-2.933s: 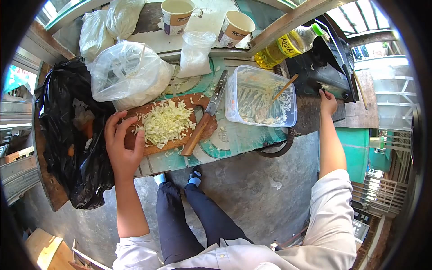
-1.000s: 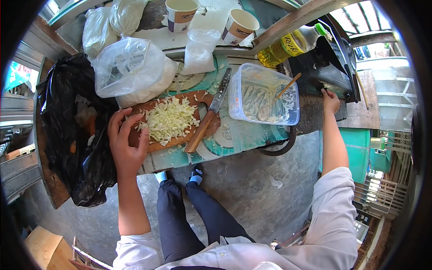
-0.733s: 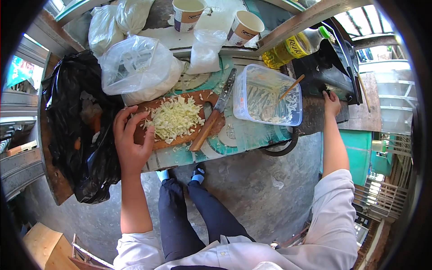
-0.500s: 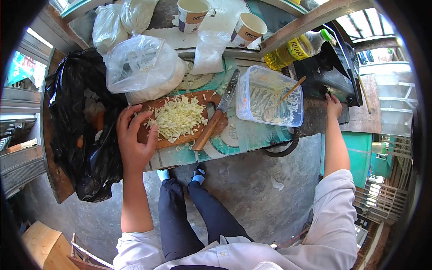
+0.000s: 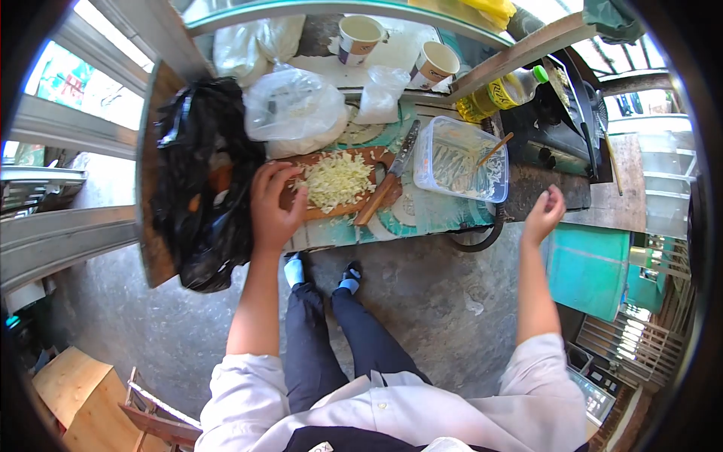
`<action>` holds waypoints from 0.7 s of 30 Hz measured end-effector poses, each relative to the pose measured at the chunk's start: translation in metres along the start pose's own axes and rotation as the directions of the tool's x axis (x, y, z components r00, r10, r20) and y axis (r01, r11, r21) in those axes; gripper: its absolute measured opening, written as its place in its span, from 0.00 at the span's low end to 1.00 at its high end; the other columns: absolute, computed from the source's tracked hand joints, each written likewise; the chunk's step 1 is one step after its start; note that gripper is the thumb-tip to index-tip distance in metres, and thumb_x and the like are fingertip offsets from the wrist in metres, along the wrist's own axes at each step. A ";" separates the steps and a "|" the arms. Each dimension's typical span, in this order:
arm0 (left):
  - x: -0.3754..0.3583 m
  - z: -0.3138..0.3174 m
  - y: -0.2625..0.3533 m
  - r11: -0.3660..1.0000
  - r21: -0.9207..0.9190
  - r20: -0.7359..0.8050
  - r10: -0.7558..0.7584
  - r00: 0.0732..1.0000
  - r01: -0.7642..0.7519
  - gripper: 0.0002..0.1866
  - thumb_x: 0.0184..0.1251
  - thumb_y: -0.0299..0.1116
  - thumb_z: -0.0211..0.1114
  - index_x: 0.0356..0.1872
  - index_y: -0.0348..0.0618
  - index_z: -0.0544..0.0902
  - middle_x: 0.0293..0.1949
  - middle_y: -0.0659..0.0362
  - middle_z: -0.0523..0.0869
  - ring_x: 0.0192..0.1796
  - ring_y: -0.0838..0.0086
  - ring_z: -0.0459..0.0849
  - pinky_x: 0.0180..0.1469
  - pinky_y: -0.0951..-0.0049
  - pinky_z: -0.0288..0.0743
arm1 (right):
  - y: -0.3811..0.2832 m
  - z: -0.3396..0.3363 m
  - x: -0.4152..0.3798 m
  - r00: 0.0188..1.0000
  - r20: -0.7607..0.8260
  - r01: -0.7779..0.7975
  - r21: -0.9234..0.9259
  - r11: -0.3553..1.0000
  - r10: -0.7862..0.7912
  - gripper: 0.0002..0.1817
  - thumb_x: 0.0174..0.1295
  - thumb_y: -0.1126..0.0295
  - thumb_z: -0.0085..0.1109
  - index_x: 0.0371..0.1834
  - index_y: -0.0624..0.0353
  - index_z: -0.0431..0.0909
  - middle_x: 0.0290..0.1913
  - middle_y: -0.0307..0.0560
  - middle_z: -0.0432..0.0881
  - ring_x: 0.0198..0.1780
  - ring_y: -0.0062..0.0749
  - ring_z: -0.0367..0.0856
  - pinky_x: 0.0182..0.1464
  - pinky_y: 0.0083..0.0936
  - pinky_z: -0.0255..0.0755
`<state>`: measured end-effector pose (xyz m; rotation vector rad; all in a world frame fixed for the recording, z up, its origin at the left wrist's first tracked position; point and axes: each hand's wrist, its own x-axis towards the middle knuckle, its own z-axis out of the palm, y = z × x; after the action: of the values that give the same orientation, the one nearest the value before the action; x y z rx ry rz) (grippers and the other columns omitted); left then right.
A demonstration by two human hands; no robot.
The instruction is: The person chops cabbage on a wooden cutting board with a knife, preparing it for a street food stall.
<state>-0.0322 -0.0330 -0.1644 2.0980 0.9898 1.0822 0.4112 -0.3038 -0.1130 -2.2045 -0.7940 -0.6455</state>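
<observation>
Shredded cabbage (image 5: 337,181) is heaped on a brown wooden cutting board (image 5: 297,207). My left hand (image 5: 276,203) is at the board's left end, thumb and fingers apart, beside the cabbage, holding nothing. A knife (image 5: 392,175) with a wooden handle lies across the board's right side, its blade pointing away from me. My right hand (image 5: 542,217) hangs in front of the black stove (image 5: 557,143), fingers loosely bent, thumb apart, nothing visible in it. Between knife and stove stands a clear plastic tub (image 5: 459,162) with cabbage shreds and a wooden-handled utensil (image 5: 497,148) inside.
A black plastic bag (image 5: 203,248) lies left of the board. Behind are clear bags of white contents (image 5: 297,113), a smaller clear bag (image 5: 380,94), two paper cups (image 5: 358,41) and an oil bottle (image 5: 501,94). A wooden frame bar (image 5: 520,56) crosses above the table.
My right hand has come away from the stove's front knob area, back toward me. My left hand stays by the board. The whole view has shifted, with the table appearing further right.
</observation>
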 end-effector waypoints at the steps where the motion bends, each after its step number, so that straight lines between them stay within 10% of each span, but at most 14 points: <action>1: 0.001 0.000 -0.001 1.000 -0.029 -0.015 0.007 1.000 -0.007 0.14 0.53 0.27 0.69 0.43 0.42 0.83 0.48 0.52 0.82 0.58 0.53 0.77 0.63 0.57 0.69 | -0.043 -0.009 -0.031 0.993 0.015 0.115 0.055 0.992 -0.116 0.12 0.66 0.68 0.58 0.49 0.62 0.77 0.47 0.46 0.76 0.43 0.34 0.73 0.49 0.31 0.69; 3: 0.000 0.000 -0.004 0.999 -0.052 -0.029 0.004 1.000 -0.006 0.13 0.53 0.26 0.68 0.43 0.42 0.83 0.47 0.51 0.83 0.56 0.53 0.78 0.62 0.58 0.70 | -0.117 -0.021 -0.102 0.967 0.242 0.025 0.197 0.980 -0.073 0.06 0.64 0.71 0.58 0.41 0.60 0.76 0.42 0.46 0.76 0.44 0.37 0.73 0.48 0.31 0.68; 5: -0.002 0.000 -0.005 0.997 -0.075 -0.034 0.005 0.999 -0.008 0.13 0.54 0.25 0.67 0.42 0.41 0.83 0.46 0.51 0.83 0.54 0.54 0.80 0.60 0.59 0.72 | -0.195 -0.017 -0.138 0.850 0.397 0.238 0.298 0.924 -0.346 0.07 0.56 0.74 0.61 0.38 0.59 0.78 0.38 0.51 0.76 0.45 0.47 0.76 0.49 0.34 0.70; 9: -0.001 -0.009 0.000 0.987 -0.149 -0.037 -0.063 0.997 0.057 0.11 0.56 0.21 0.63 0.42 0.39 0.83 0.44 0.50 0.84 0.51 0.56 0.83 0.54 0.63 0.76 | -0.255 0.032 -0.165 0.772 0.635 -0.291 0.305 0.907 0.034 0.17 0.57 0.73 0.62 0.51 0.57 0.76 0.47 0.50 0.77 0.48 0.48 0.78 0.50 0.36 0.73; 13: -0.004 -0.025 0.003 0.984 -0.148 0.087 -0.090 0.992 0.102 0.11 0.59 0.19 0.63 0.43 0.39 0.83 0.47 0.51 0.84 0.52 0.58 0.83 0.55 0.65 0.76 | -0.251 0.071 -0.162 0.840 0.538 -0.190 0.179 0.965 0.065 0.24 0.57 0.69 0.63 0.58 0.56 0.71 0.46 0.52 0.78 0.49 0.47 0.79 0.50 0.37 0.74; 21: 0.015 -0.034 0.014 0.945 -0.291 0.407 -0.018 0.913 0.149 0.15 0.58 0.18 0.64 0.45 0.42 0.84 0.51 0.53 0.84 0.53 0.60 0.84 0.50 0.68 0.79 | -0.270 0.044 -0.142 0.616 0.741 -0.475 0.078 0.877 0.268 0.34 0.55 0.69 0.60 0.67 0.57 0.63 0.52 0.64 0.80 0.50 0.57 0.81 0.50 0.43 0.75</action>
<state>-0.0503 -0.0234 -0.1301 1.8860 0.6498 0.6725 0.1349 -0.1664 -0.1127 -2.2426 -0.6766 0.5678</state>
